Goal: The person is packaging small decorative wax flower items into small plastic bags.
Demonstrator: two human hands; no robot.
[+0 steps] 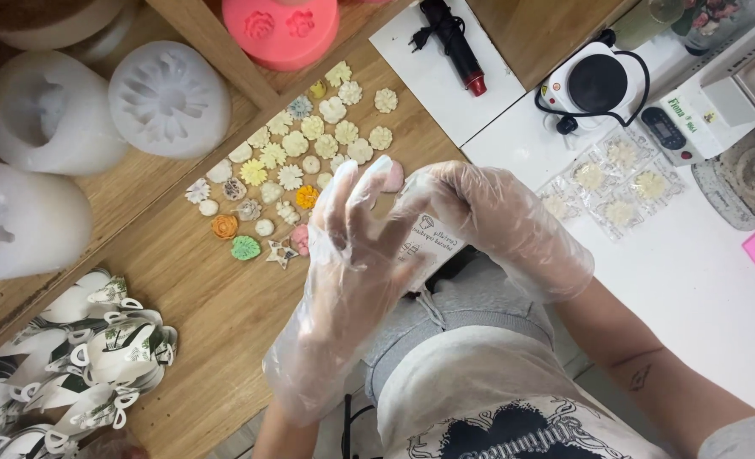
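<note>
Crinkly plastic-gloved left hand (352,263), right hand (488,217) pinch small clear packet (428,238).

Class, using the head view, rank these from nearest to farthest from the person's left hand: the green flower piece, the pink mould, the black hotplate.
1. Green flower piece, just left of the left hand.
2. Pink mould, top centre.
3. Black hotplate, upper right.

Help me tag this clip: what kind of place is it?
Probably a small home craft workshop for moulded wax or soap flowers: small cast flowers on the wooden table, white silicone moulds, and a small hot plate.
</note>
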